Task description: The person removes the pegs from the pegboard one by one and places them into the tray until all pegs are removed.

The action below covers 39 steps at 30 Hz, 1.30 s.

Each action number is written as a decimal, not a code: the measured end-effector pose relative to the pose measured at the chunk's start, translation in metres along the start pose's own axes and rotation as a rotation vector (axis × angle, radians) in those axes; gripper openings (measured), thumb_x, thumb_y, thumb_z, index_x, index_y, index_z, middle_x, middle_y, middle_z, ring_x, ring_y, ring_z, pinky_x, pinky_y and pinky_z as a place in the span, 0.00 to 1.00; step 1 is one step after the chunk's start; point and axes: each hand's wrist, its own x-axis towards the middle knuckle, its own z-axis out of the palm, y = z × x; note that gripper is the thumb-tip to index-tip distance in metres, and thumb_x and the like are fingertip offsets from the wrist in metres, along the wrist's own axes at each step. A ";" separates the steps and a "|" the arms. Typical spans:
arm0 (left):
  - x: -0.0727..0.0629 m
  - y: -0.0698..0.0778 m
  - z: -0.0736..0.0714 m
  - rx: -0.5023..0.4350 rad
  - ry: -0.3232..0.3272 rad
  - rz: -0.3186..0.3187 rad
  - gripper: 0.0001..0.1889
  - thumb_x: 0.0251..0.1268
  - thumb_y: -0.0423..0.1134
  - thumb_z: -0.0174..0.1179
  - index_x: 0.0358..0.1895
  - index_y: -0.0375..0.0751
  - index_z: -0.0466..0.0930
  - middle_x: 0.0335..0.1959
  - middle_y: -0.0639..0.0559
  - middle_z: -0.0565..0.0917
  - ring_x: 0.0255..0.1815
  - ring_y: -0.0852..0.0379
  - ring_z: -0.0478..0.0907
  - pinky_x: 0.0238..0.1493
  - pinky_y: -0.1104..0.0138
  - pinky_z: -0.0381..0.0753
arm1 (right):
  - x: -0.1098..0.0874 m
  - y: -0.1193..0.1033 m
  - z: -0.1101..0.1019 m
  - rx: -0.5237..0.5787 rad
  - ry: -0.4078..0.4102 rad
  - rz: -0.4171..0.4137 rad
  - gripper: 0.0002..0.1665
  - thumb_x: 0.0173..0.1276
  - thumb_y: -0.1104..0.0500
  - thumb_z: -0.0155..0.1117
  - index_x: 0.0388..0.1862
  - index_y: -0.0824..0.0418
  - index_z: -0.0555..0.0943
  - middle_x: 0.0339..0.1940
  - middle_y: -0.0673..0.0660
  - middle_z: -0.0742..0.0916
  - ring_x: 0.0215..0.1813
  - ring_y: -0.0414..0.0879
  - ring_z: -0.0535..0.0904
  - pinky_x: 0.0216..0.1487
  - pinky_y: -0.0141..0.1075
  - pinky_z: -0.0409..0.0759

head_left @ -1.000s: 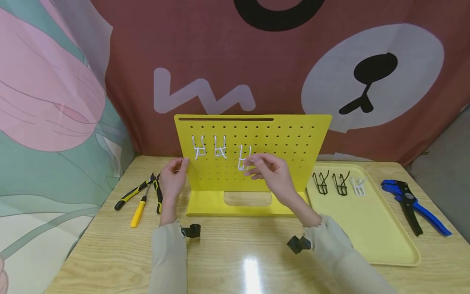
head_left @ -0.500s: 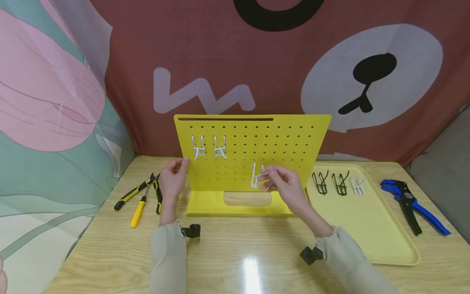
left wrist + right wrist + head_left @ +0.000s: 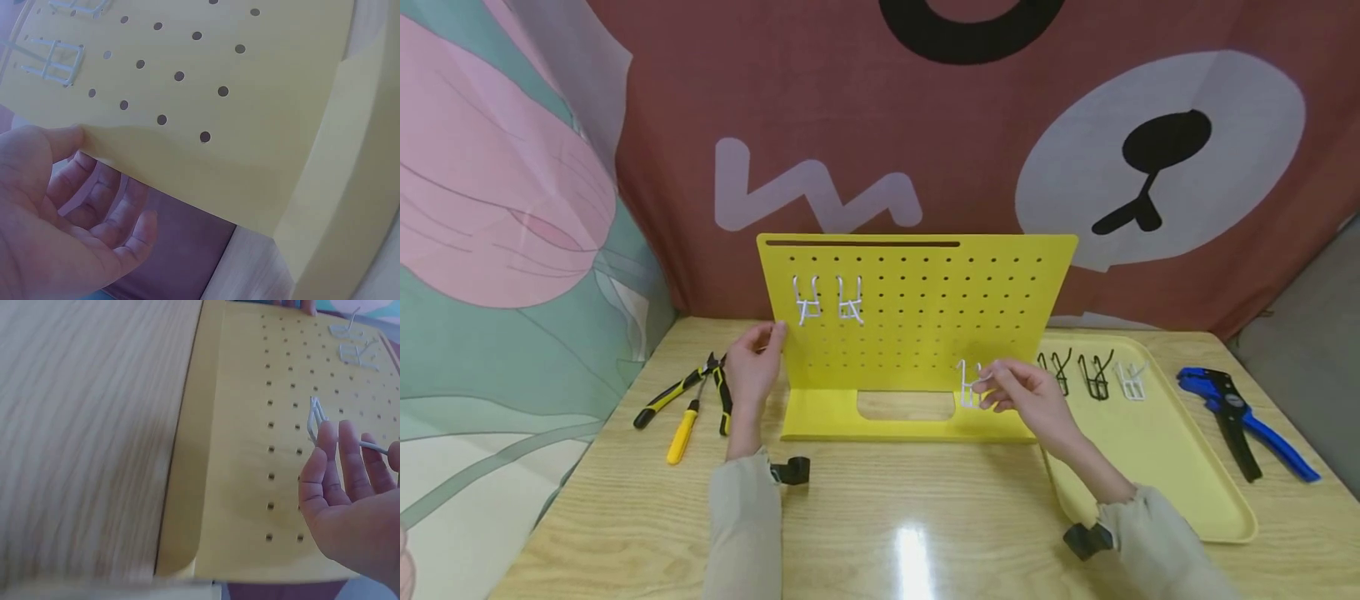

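A yellow pegboard (image 3: 917, 333) stands upright on the table, with two white wire hooks (image 3: 808, 302) hanging side by side at its upper left. My left hand (image 3: 754, 365) pinches the board's left edge; in the left wrist view the thumb lies on the front face and the fingers go behind the edge. Between thumb and fingers, my right hand (image 3: 1030, 400) holds another white wire hook (image 3: 967, 385) in front of the board's lower right. That hook is partly hidden by the fingers (image 3: 350, 462) in the right wrist view.
On the right, a pale yellow tray (image 3: 1150, 475) carries two black wire hooks (image 3: 1097, 379) and a white one (image 3: 1132, 382). Blue-and-black pliers (image 3: 1236, 408) lie beyond it. Left of the board are yellow-and-black pliers (image 3: 677, 396) and a yellow-handled screwdriver (image 3: 682, 435).
My right hand has carried the white hook from the board's middle down and to the right, toward the tray side. My left hand has stayed at the board's edge.
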 end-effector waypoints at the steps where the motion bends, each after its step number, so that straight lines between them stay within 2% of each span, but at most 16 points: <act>1: 0.000 0.000 0.000 0.003 0.001 0.002 0.22 0.67 0.55 0.57 0.47 0.38 0.83 0.45 0.41 0.84 0.45 0.48 0.80 0.46 0.59 0.75 | -0.002 0.001 -0.004 -0.011 -0.001 0.004 0.17 0.77 0.53 0.50 0.42 0.63 0.81 0.35 0.59 0.88 0.32 0.49 0.85 0.34 0.40 0.83; 5: 0.000 -0.001 0.000 0.008 0.012 0.006 0.22 0.67 0.55 0.57 0.47 0.38 0.84 0.44 0.41 0.85 0.44 0.48 0.81 0.45 0.59 0.75 | -0.009 0.005 -0.019 -0.042 -0.022 0.014 0.18 0.77 0.54 0.50 0.43 0.66 0.80 0.36 0.60 0.88 0.34 0.48 0.85 0.35 0.38 0.83; 12: 0.000 -0.002 0.001 0.004 0.009 -0.008 0.22 0.67 0.55 0.57 0.47 0.39 0.84 0.44 0.42 0.85 0.44 0.49 0.80 0.45 0.61 0.75 | -0.021 0.011 -0.046 -0.102 -0.033 -0.002 0.22 0.78 0.57 0.48 0.46 0.78 0.75 0.35 0.57 0.88 0.33 0.49 0.85 0.34 0.38 0.83; 20: 0.000 -0.001 0.001 0.007 0.004 -0.016 0.22 0.67 0.56 0.57 0.46 0.39 0.84 0.44 0.42 0.85 0.44 0.48 0.80 0.46 0.60 0.74 | -0.036 0.019 -0.077 -0.170 0.002 0.019 0.19 0.78 0.58 0.47 0.45 0.75 0.78 0.33 0.52 0.88 0.33 0.45 0.85 0.33 0.35 0.82; 27: -0.001 -0.001 -0.001 -0.002 -0.005 -0.015 0.23 0.67 0.56 0.56 0.48 0.39 0.83 0.45 0.42 0.84 0.45 0.48 0.80 0.46 0.60 0.75 | -0.043 0.024 -0.098 -0.227 0.019 0.046 0.19 0.78 0.57 0.47 0.44 0.71 0.79 0.32 0.53 0.88 0.32 0.45 0.85 0.33 0.35 0.82; 32: 0.000 -0.001 -0.001 -0.013 -0.006 -0.018 0.22 0.67 0.55 0.57 0.48 0.39 0.83 0.45 0.42 0.84 0.45 0.49 0.80 0.45 0.60 0.75 | -0.046 0.030 -0.108 -0.260 0.003 0.080 0.21 0.78 0.56 0.46 0.45 0.75 0.77 0.32 0.55 0.88 0.32 0.46 0.85 0.33 0.36 0.82; 39: 0.000 0.000 0.000 -0.019 -0.009 -0.006 0.22 0.67 0.55 0.57 0.47 0.38 0.84 0.45 0.41 0.84 0.45 0.48 0.80 0.45 0.60 0.75 | -0.048 0.042 -0.113 -0.232 -0.039 0.124 0.20 0.78 0.57 0.47 0.44 0.76 0.77 0.32 0.55 0.88 0.31 0.43 0.83 0.30 0.33 0.79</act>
